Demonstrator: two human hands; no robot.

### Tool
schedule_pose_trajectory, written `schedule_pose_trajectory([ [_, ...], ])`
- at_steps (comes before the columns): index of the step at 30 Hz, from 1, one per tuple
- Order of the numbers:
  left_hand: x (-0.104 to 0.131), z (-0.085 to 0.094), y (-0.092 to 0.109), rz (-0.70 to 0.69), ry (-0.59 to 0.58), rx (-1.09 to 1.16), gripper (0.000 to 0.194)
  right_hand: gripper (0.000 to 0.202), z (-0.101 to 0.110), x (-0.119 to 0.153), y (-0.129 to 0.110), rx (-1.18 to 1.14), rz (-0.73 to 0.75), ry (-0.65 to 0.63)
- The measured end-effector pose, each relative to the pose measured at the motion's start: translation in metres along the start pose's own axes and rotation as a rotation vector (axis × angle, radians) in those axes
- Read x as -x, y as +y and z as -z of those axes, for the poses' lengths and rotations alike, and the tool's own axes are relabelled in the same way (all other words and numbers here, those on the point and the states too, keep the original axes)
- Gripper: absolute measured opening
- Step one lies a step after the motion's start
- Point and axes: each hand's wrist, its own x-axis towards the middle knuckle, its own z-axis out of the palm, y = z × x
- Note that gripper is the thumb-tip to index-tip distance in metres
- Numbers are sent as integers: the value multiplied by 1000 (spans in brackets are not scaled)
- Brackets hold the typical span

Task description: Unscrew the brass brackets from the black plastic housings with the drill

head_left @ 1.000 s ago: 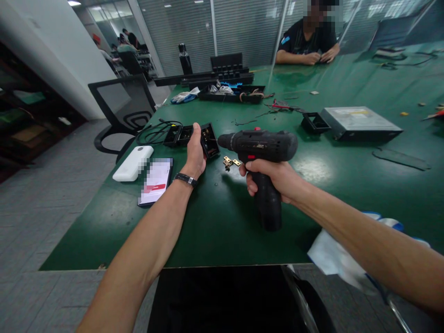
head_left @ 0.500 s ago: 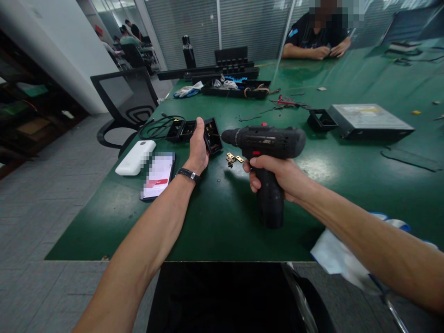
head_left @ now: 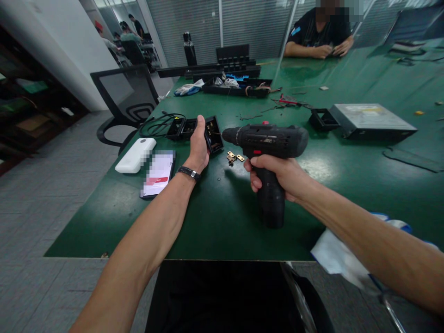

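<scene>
My left hand (head_left: 199, 145) is wrapped round a black open-sided box (head_left: 214, 134), tilted so its inside faces right; thumb up, other fingers mostly hidden behind it. Brass-coloured parts show inside the box. My right hand (head_left: 274, 173) grips the handle of a black power drill (head_left: 274, 140), which lies level and points left. The drill's bit reaches the open side of the box; whether it touches a part inside cannot be made out. Several small brass pieces (head_left: 235, 157) lie on the green table (head_left: 215, 222) just below the drill's tip.
Left are a white device (head_left: 136, 156), a phone (head_left: 159, 175) and black cables (head_left: 157, 125). A long black tray (head_left: 236, 89) lies behind. At right are a small black box (head_left: 323, 121), a metal-topped unit (head_left: 374, 121) and a white glove (head_left: 338, 254). A person sits across the table.
Both hands keep their holds on the box and drill. The drill appears slightly further right, while the view has shifted a little.
</scene>
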Motion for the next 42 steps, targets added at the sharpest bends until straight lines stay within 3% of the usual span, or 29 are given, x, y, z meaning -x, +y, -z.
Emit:
schedule_pose_trajectory([
  [10, 0, 1, 0, 9, -5, 42, 75, 10, 0, 0, -1, 0, -3, -1],
  [30, 5, -2, -1, -18, -47, 28, 72, 10, -8, 5, -11, 145, 42, -1],
  [42, 4, -1, -1, -24, -58, 28, 73, 11, -2, 3, -8, 114, 17, -13],
])
